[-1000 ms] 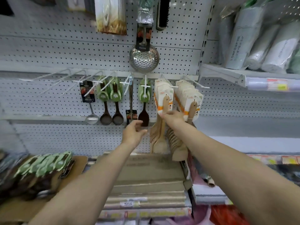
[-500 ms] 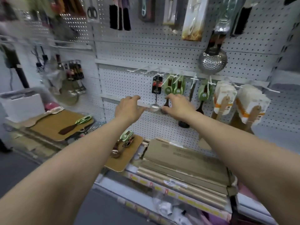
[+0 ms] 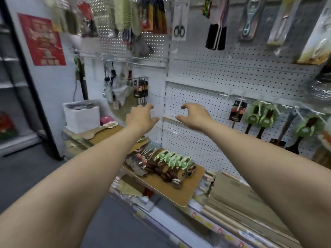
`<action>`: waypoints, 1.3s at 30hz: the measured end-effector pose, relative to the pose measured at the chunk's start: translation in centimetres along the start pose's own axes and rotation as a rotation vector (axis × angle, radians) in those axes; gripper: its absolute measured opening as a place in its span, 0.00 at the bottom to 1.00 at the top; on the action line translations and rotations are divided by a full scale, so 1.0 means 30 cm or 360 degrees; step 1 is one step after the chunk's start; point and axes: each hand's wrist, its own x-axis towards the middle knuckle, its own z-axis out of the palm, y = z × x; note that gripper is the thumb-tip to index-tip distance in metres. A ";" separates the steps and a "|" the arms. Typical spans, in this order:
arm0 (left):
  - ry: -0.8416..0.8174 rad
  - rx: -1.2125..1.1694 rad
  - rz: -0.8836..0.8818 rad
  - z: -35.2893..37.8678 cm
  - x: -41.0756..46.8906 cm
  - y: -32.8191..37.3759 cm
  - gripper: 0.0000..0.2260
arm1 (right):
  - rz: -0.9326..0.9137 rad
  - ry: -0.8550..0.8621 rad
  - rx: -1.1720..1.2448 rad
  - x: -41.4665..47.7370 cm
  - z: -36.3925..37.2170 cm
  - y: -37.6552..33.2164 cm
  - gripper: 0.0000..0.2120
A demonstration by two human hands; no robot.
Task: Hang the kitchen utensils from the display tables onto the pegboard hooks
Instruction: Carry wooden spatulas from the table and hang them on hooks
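Reaching with our left hand [image 3: 141,117] and right hand [image 3: 194,115] empty, fingers spread, we judge the spoons [image 3: 172,164] light, stiff; grip the carded handles.

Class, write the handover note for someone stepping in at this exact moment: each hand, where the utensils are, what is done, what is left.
Left hand: open, empty, raised in front of the pegboard.
Right hand: open, empty, beside it, fingers curled.
Done: several green-tagged utensils already hang on hooks at the right.
Left: a pile of green-tagged utensils lies on the brown board below the hands, with a few more items blurred on the board further left. Pick from the pile and hang them.
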 end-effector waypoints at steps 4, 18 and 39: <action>0.0023 0.0083 0.0008 -0.085 0.098 -0.271 0.25 | -0.0041 -0.0005 0.0050 0.150 0.117 -0.239 0.28; 0.0041 0.0059 -0.0180 -0.100 0.510 -1.050 0.23 | -0.0248 -0.0161 0.0062 0.774 0.624 -0.810 0.28; -0.0183 -0.0061 -0.0371 0.274 1.482 -2.169 0.28 | -0.0058 -0.0529 0.0138 1.876 1.552 -1.318 0.25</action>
